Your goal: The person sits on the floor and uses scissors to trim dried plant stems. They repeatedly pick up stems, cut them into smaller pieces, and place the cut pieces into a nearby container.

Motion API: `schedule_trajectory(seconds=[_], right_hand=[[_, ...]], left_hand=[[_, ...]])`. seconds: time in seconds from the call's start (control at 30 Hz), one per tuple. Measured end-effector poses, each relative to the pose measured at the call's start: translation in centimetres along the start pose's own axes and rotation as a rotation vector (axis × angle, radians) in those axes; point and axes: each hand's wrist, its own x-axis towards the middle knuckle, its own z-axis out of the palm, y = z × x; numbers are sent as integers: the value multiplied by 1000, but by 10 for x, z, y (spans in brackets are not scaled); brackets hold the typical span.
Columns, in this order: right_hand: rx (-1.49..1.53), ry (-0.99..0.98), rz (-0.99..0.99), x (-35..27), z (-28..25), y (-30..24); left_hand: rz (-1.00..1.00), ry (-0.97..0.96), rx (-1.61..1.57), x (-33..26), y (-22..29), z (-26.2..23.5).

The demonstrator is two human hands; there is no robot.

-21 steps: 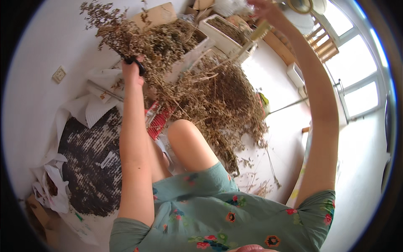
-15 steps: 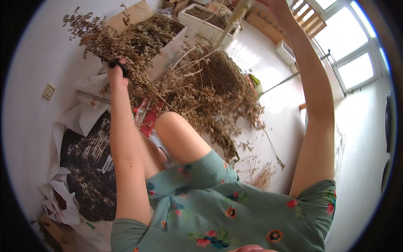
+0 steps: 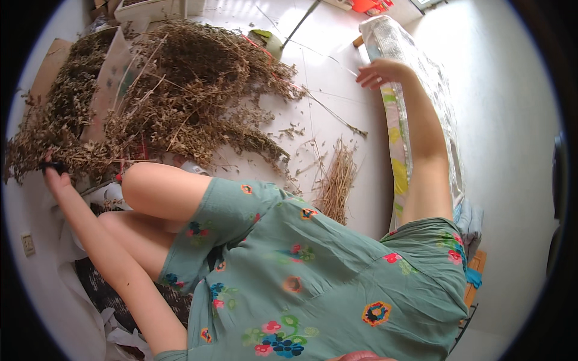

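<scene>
At the far left, my left hand (image 3: 57, 182) is closed at the lower edge of a bunch of brown dried plants (image 3: 30, 144). A small black thing (image 3: 57, 166) lies across its fingers; I cannot make out its kind. Leaves hide part of the grip. My right hand (image 3: 382, 73) is raised at the upper right with its fingers apart and nothing in them. A large heap of dried stems and leaves (image 3: 186, 78) lies on the floor in front of my knees. Beside it stands a box (image 3: 111, 78) filled with more dried plants.
Bare stalks (image 3: 338, 183) lie in a pile on the pale floor (image 3: 337, 102). A green rounded thing (image 3: 268, 41) with a dark pole (image 3: 301, 23) is behind the heap. A covered bed-like piece (image 3: 394, 144) runs along the right. A white planter (image 3: 150, 11) is at the back left.
The view has swung to the right, showing the bed-like piece and the stalks more fully. My right hand, cut off at the top before, is now lower and fully visible. My left hand stays at the plants.
</scene>
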Motion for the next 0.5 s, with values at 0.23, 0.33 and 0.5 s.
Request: schedule_trajectory(seconds=[0.23, 0.33, 0.5], right_hand=[[280, -227, 782, -9, 91, 342], [718, -393, 984, -44, 168, 423], [952, -284, 945, -65, 243, 441]], left_hand=[[-28, -64, 77, 17, -15, 6], [-46, -70, 90, 19, -19, 6], [-46, -79, 109, 16, -14, 0]])
